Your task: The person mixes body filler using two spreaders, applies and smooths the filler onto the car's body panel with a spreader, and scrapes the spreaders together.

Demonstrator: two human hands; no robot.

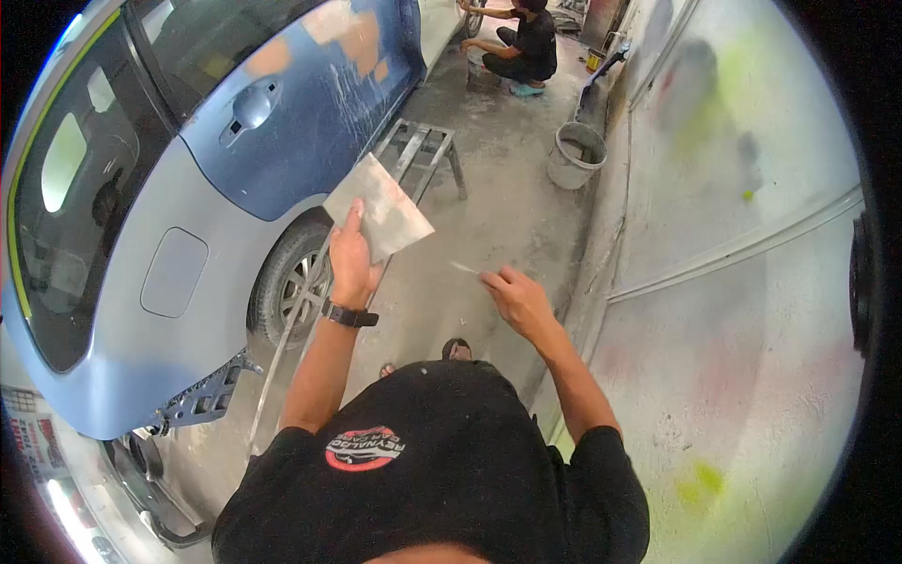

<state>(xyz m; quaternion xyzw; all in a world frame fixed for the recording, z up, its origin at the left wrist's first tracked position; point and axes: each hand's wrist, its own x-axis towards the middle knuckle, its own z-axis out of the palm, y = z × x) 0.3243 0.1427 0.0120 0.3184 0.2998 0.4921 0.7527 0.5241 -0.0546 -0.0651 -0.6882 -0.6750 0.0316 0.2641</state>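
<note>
One flat board (381, 209) tilted up-left.

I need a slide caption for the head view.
Left hand holds a flat board, right hand a thin blade.

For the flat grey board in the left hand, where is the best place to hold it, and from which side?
Grip the flat grey board at its near lower corner, coming from below, as the left hand does: thumb on the top face, fingers underneath. The thin, broad plate then stays level.

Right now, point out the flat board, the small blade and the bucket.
flat board (383, 209), head view, middle of its grey face.
small blade (464, 268), head view, its thin strip beyond the fingertips.
bucket (567, 169), head view, its outer wall.
</note>
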